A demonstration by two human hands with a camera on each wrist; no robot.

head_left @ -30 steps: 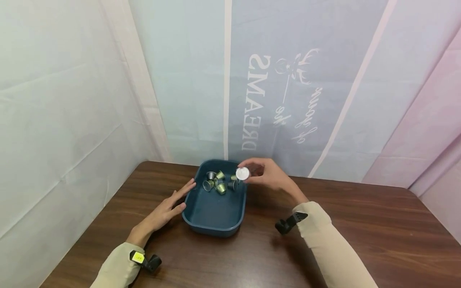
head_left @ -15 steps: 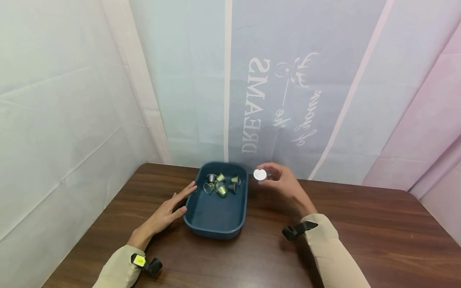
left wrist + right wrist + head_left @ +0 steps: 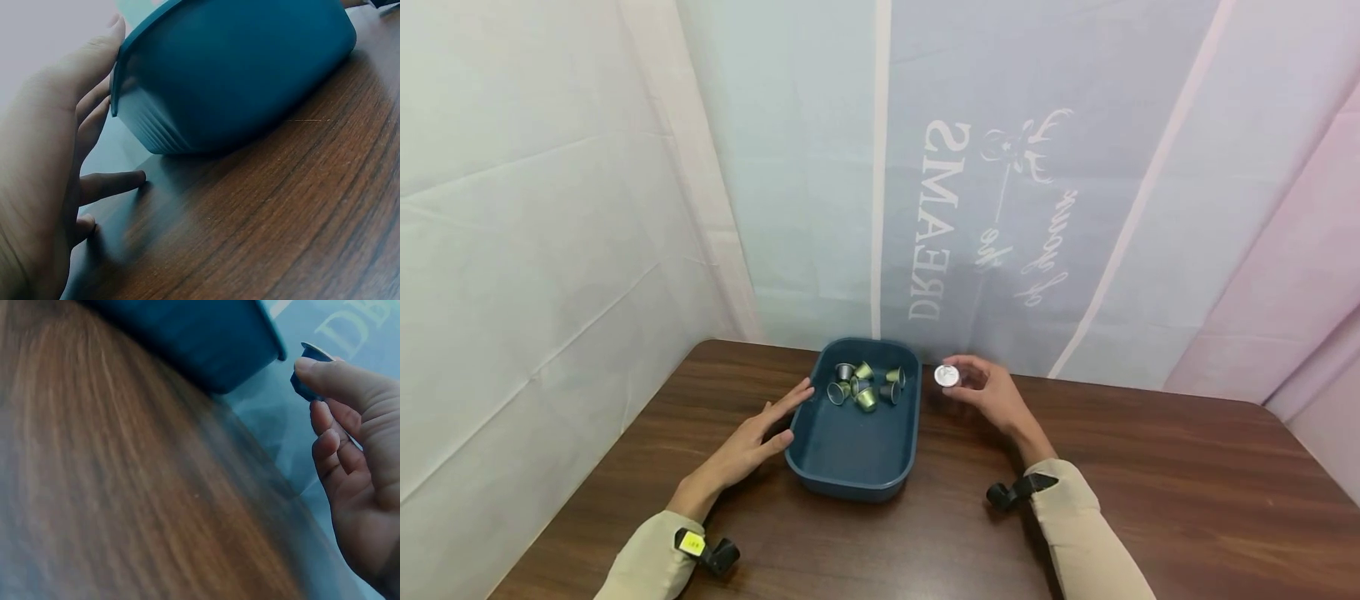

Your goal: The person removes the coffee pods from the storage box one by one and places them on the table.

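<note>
A dark blue plastic bin [image 3: 853, 458] stands on the table, with several green and dark coffee capsules [image 3: 867, 400] lying toward its far end. My left hand [image 3: 741, 446] rests against the bin's left side, fingers extended; in the left wrist view, the thumb and fingers [image 3: 103, 53] meet the rim while lower fingertips reach the tabletop. Just right of the bin, my right hand [image 3: 996, 396] pinches a coffee capsule [image 3: 947, 376] between thumb and fingers, its silver lid facing the head camera. The right wrist view shows this capsule [image 3: 306, 378] dark-sided and above the table.
The brown wooden table [image 3: 1150, 467] extends to both sides and in front of the bin. A pale printed curtain [image 3: 805, 208] hangs right behind the table's far edge, and a white cloth [image 3: 550, 250] hangs on the left. Both wrists carry black camera mounts [image 3: 1021, 492].
My right hand has carried the capsule from over the bin's far right corner to the right, outside the bin, then slightly lower. The left hand stays at the bin's side.
</note>
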